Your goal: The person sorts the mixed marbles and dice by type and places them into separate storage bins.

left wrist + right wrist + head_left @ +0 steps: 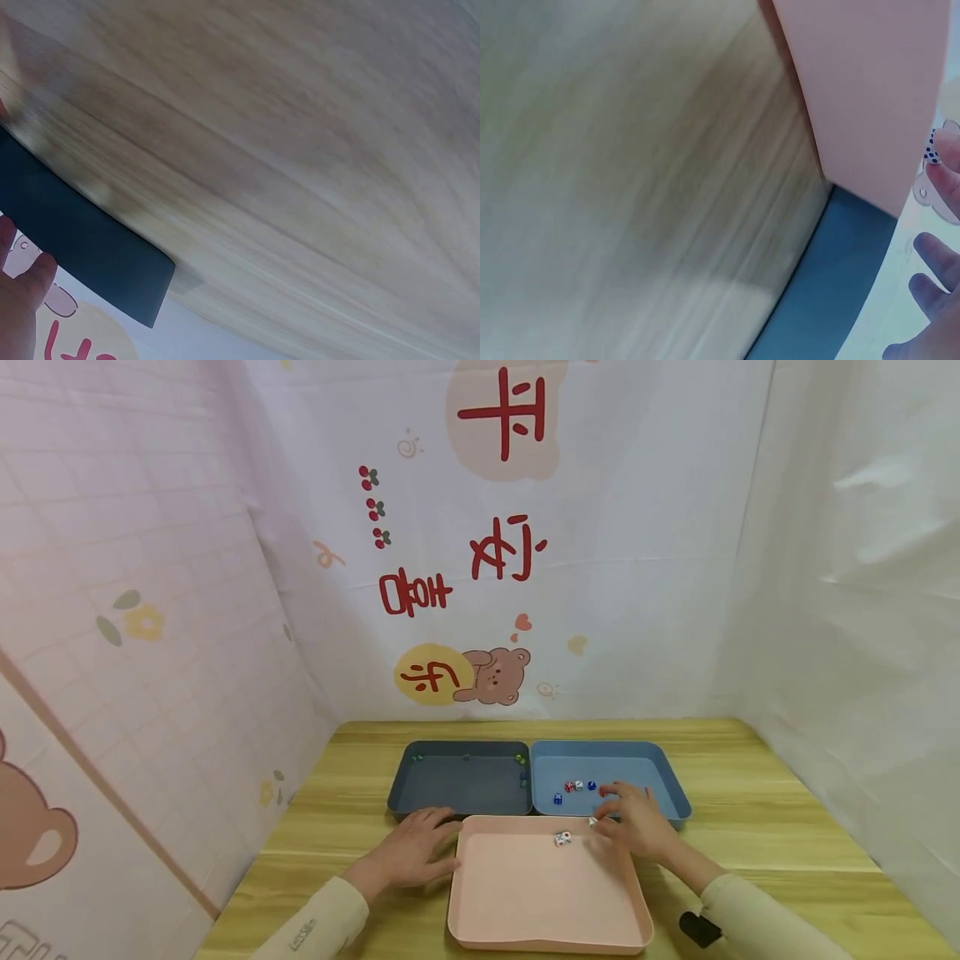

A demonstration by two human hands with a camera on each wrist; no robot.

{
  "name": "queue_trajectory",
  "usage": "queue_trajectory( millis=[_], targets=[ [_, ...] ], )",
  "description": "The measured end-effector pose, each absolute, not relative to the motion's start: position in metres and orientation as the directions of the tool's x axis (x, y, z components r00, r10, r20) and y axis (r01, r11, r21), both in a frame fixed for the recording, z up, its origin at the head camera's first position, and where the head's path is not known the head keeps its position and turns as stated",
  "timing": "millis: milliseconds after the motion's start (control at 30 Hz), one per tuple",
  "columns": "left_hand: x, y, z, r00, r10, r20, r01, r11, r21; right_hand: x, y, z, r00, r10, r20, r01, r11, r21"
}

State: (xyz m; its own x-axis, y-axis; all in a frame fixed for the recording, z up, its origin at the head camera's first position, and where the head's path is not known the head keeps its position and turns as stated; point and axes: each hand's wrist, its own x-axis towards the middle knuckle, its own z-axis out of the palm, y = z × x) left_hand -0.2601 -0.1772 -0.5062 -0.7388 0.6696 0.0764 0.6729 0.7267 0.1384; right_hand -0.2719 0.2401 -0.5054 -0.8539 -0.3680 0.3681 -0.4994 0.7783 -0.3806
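Note:
My right hand (636,822) is over the far right corner of the pink tray (551,941). Its thumb and a finger pinch a white die (931,146) with dark blue dots, and its other fingers spread over the blue tray (678,797). Two white dice (563,838) lie close together near the pink tray's far side. At that tray's left rim, my left hand (412,850) has its fingers loosely extended and holds nothing. Inside the blue tray lie a blue die (558,798), a red die (569,786) and several others.
A dark grey tray (457,785) stands left of the blue one, with small green dice (520,759) along its edges. All three trays sit on a wood-grain table (780,827). Printed white cloth (637,527) hangs behind and at both sides. A black object (699,929) lies beneath the right sleeve.

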Motion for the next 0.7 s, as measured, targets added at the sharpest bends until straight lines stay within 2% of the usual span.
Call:
queue_trajectory(
  millis=[233,700],
  targets=[
    [-0.26,-0.183,-0.505,-0.736,0.673,0.077,0.675,0.721,0.157,-0.278,0.246,-0.499,-0.887,-0.331,0.321,-0.443,0.807,-0.391],
    [-0.259,-0.18,-0.501,-0.712,0.694,0.107,0.701,0.696,0.156,-0.297,0.272,-0.488,-0.879,-0.303,0.368,-0.43,0.838,-0.336]
  ],
)
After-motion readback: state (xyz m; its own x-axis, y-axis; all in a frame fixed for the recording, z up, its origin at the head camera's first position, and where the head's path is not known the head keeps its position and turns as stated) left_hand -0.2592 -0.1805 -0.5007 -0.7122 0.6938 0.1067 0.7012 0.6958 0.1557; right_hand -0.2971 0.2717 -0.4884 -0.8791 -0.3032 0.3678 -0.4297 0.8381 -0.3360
